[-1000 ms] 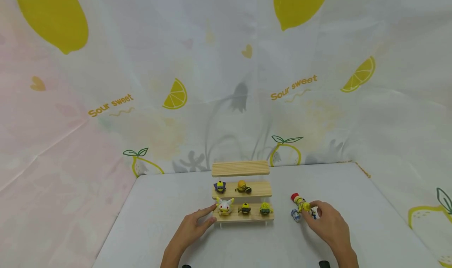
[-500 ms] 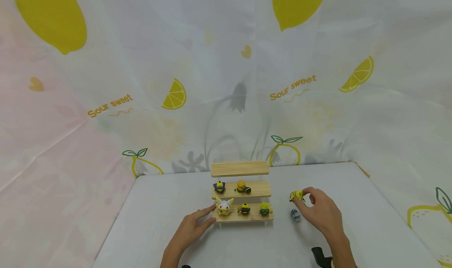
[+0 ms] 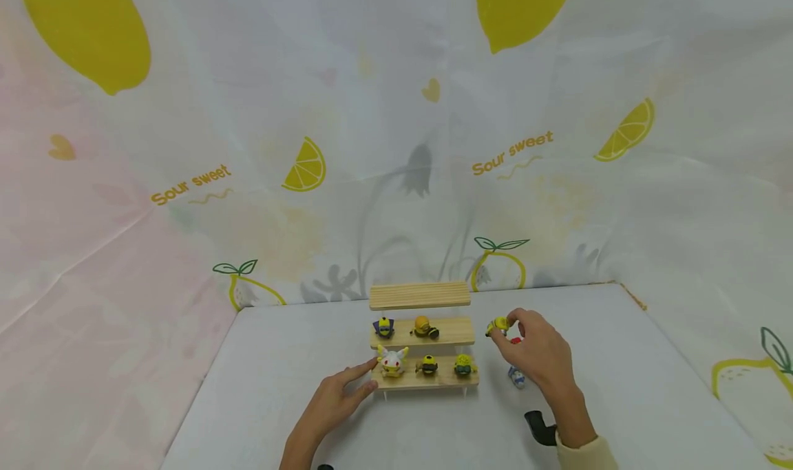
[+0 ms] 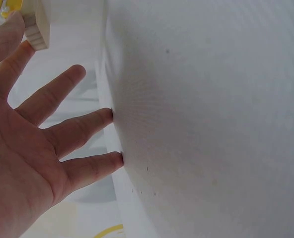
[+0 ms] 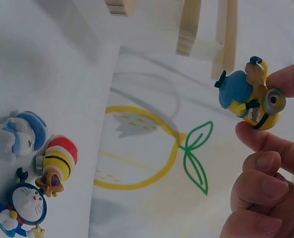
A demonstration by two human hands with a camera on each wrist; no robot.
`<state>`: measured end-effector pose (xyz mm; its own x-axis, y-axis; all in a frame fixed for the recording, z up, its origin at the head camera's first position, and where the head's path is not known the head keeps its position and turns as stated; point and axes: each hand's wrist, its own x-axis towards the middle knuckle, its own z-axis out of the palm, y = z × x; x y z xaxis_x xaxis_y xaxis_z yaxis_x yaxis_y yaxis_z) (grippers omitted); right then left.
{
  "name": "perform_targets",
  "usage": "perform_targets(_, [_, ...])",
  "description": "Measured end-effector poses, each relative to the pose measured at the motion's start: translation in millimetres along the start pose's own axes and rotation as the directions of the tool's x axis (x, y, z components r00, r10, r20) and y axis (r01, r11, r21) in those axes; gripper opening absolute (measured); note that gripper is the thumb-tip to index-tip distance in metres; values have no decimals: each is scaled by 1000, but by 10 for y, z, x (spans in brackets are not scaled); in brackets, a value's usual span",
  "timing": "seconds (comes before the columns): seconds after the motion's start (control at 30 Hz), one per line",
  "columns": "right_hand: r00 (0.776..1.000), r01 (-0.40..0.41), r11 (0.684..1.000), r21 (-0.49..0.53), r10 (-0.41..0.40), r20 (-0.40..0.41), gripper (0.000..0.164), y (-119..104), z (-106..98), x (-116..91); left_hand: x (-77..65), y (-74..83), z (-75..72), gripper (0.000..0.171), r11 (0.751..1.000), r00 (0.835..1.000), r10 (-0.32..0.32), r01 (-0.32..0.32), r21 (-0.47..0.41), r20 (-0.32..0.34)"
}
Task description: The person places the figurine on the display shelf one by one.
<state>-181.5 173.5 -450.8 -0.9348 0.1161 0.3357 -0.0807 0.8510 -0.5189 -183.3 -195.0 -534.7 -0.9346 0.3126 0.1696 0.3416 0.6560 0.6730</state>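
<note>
My right hand (image 3: 542, 360) pinches a yellow minion figurine (image 5: 250, 94) between thumb and index finger, raised beside the right end of a three-tier wooden display stand (image 3: 421, 296). The minion lies sideways in the right wrist view, its goggle and blue clothing showing. My left hand (image 3: 333, 401) touches the left end of the bottom tier with thumb and index finger, its other fingers spread straight (image 4: 77, 131). A white rabbit-eared figurine (image 3: 391, 362) and two yellow figurines, one dark-goggled (image 3: 427, 365) and one green-tinged (image 3: 464, 365), sit on that tier.
On the middle tier are a purple-caped figurine (image 3: 383, 328) and an orange-topped one (image 3: 424, 327). On the white table, right of the stand, lie a blue-capped white figurine (image 5: 19, 136), a red-capped yellow one (image 5: 59, 158) and a Doraemon figurine (image 5: 23, 210). A lemon-print cloth (image 3: 396, 112) hangs behind.
My right hand has lifted the minion from the group of figurines at right and carried it leftward and back to the stand's right side. My left hand stays put.
</note>
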Motion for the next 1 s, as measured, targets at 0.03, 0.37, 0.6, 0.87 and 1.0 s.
perform_targets(0.03, [1000, 11, 1000, 0, -11, -4, 29, -14, 19, 14, 0, -5, 1, 46, 1000, 1000, 1, -1, 0, -2])
perform_targets(0.37, [996, 89, 996, 4, -89, 21, 25, -189, 127, 118, -3, -11, 1, 46, 1000, 1000, 14, -14, -2, -7])
perform_targets(0.6, [988, 110, 994, -10, -109, 113, 23, -284, 163, 207, 6, -13, -6, 47, 1000, 1000, -1, 1, -8, 3])
perform_targets(0.87, [984, 140, 990, -35, -135, 116, 22, -336, 239, 256, 4, -20, -5, 47, 1000, 1000, 1, -1, -6, -1])
perform_targets(1.0, [984, 134, 987, -86, -122, 132, 23, -364, 288, 255, 4, -18, -6, 47, 1000, 1000, -4, 4, -8, 6])
